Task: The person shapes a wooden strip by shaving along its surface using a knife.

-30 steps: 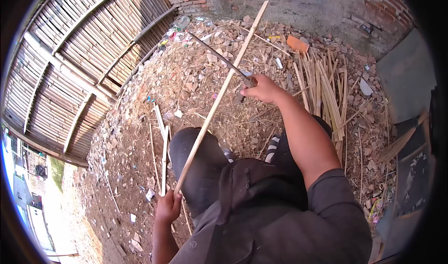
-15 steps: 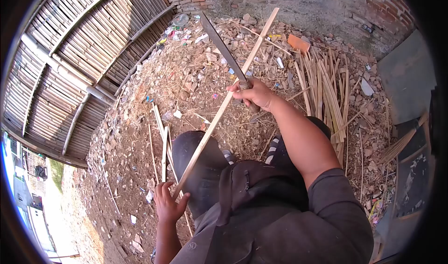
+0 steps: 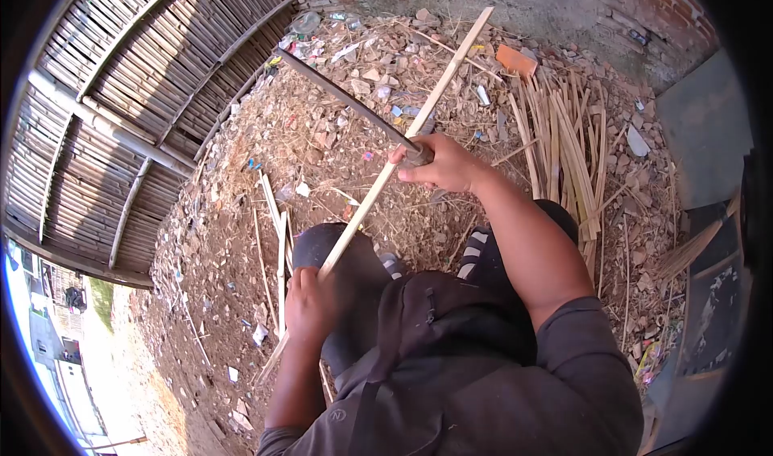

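Observation:
A long pale wooden strip (image 3: pixel 439 89) runs diagonally across the view, over the left knee. Near its lower part, my left hand (image 3: pixel 306 303) is closed around it, and the strip's end sticks out below the hand. My right hand (image 3: pixel 439 163) is wrapped round the handle of a long dark machete (image 3: pixel 346 97) and also touches the strip around its middle. The blade points to the upper left, seen nearly edge-on, and meets the strip near the handle.
A pile of split strips (image 3: pixel 564 142) lies at the right, and a few more strips (image 3: pixel 282 246) lie by the left knee. Rubble and litter cover the ground. A bamboo fence (image 3: pixel 137 77) stands left, a brick wall (image 3: pixel 531 13) ahead, dark panels (image 3: pixel 700 134) right.
My left hand has moved up and closed around the strip, which now extends below it. The machete blade has swung down to the left and turned edge-on.

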A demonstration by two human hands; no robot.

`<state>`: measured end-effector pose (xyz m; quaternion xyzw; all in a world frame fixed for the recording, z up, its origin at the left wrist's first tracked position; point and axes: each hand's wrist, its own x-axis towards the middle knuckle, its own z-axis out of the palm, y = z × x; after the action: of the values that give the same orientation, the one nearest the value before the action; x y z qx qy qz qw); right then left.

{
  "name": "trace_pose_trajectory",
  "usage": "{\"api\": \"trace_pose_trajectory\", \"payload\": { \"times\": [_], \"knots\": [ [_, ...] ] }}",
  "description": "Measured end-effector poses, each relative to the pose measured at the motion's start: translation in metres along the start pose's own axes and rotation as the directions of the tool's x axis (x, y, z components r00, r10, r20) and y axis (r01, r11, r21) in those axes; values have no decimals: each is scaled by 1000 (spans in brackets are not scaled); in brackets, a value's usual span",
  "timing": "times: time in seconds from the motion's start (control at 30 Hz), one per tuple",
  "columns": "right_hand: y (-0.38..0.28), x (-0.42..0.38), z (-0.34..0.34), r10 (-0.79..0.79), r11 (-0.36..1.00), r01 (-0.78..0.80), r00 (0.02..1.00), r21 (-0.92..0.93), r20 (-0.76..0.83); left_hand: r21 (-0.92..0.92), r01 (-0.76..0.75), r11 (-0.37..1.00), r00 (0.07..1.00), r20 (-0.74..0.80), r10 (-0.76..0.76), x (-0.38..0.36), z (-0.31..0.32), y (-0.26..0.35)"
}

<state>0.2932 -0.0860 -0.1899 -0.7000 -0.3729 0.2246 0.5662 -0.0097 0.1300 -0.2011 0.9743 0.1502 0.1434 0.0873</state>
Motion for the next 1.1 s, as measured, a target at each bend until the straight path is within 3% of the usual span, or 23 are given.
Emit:
{"api": "trace_pose_trajectory", "payload": {
  "times": [0.07, 0.1, 0.2, 0.37, 0.47, 0.67, 0.83, 0.93, 1.07, 1.1],
  "knots": [
    [-9, -9, -7, -111, 914, 62, 989, -401, -100, 35, 228, 973, 964, 131, -230, 0, -11, 13],
    [-3, -9, -7, -201, 878, 122, 972, -463, -125, 14, 207, 978, 968, 138, -207, -2, -10, 11],
    [-8, -17, -2, -180, 747, 115, 983, -655, -33, -41, 183, 982, 968, 182, -173, -2, -11, 8],
    [-21, -22, 30, 37, 603, 57, 994, -796, 99, -49, 276, 960, 924, 287, -252, 5, -20, 6],
    [-13, -19, 31, 53, 599, 81, 989, -797, 140, -53, 292, 955, 915, 305, -263, 0, -22, -2],
    [11, -11, 17, 118, 632, -83, 993, -771, -10, -84, 377, 923, 887, 319, -333, -23, -27, -21],
    [6, -11, 47, 33, 646, 104, 986, -757, 164, -134, 367, 920, 890, 337, -306, -30, -22, -36],
    [14, -3, 43, 147, 688, 0, 979, -725, 139, -188, 423, 886, 853, 413, -319, -26, -26, -45],
    [30, 9, 29, 185, 761, -201, 979, -617, -89, -202, 435, 878, 843, 435, -317, -20, -29, -49],
    [28, 8, 29, 165, 747, -179, 983, -640, -83, -198, 415, 888, 853, 423, -305, -21, -26, -50]
  ]
}}
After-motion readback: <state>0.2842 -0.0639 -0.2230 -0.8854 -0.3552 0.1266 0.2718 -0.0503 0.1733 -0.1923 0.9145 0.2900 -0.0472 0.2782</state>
